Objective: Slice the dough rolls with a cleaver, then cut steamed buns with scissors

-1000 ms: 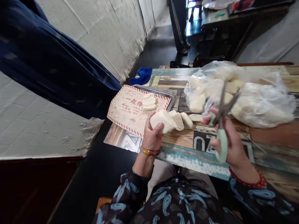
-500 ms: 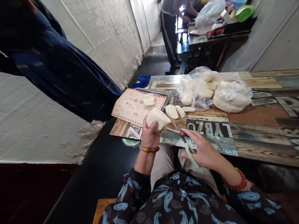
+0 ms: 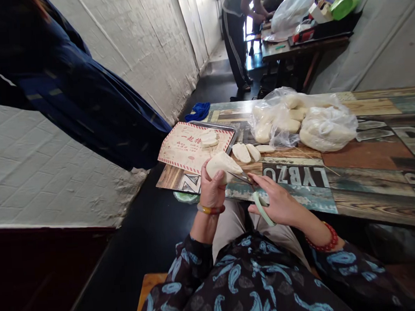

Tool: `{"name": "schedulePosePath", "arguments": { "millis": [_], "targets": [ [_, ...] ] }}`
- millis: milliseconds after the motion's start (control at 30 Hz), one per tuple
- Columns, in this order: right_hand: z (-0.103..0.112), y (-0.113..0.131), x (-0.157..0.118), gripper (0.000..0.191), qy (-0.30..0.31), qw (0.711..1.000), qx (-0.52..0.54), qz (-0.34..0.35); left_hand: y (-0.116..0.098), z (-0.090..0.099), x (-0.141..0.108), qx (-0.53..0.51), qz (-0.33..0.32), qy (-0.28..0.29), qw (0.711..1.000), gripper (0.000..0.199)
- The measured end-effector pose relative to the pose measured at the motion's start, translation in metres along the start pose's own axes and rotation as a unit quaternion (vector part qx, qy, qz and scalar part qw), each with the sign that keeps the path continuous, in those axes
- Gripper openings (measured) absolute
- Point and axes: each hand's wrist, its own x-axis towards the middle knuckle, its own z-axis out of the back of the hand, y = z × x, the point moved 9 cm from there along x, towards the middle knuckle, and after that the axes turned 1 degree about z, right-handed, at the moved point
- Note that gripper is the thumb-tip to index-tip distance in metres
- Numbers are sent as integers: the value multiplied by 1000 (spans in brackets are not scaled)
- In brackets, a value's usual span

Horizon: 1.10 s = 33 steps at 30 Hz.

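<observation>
My left hand grips a pale steamed bun above the table's near edge. In my right hand is a pair of scissors with light green handles; the blades meet the bun's right end. Just beyond, several cut bun slices lie on the wood-patterned table. More slices rest on a printed paper sheet over a dark metal tray.
Clear plastic bags of buns sit at the table's middle. A blue cloth lies at the far left corner. Dark blue clothing hangs on the left. Another person stands by a cluttered table at the back.
The scissor blades, apart and beside the bun earlier, are now closer together and at the bun's right end. The view has shifted slightly.
</observation>
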Motion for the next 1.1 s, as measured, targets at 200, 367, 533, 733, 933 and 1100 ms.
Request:
{"name": "schedulePosePath", "arguments": {
  "millis": [200, 367, 533, 733, 933, 1100],
  "targets": [
    [-1, -2, 5, 86, 11, 1000, 10, 5, 3, 0, 2, 7, -1, -5, 1000, 61],
    [0, -4, 9, 86, 7, 1000, 23, 12, 5, -1, 4, 30, 1, -15, 999, 62],
    [0, -8, 13, 75, 18, 999, 29, -4, 9, 1, 9, 37, 3, -18, 999, 61],
    [3, -11, 19, 62, 16, 1000, 24, -9, 15, 5, 15, 33, 14, -20, 999, 61],
    [3, -13, 22, 62, 6, 999, 31, -13, 18, 7, 19, 33, 21, -22, 999, 60],
    [1, -14, 26, 66, 7, 999, 35, -21, 16, 6, 21, 34, 23, -22, 999, 58]
  ]
}}
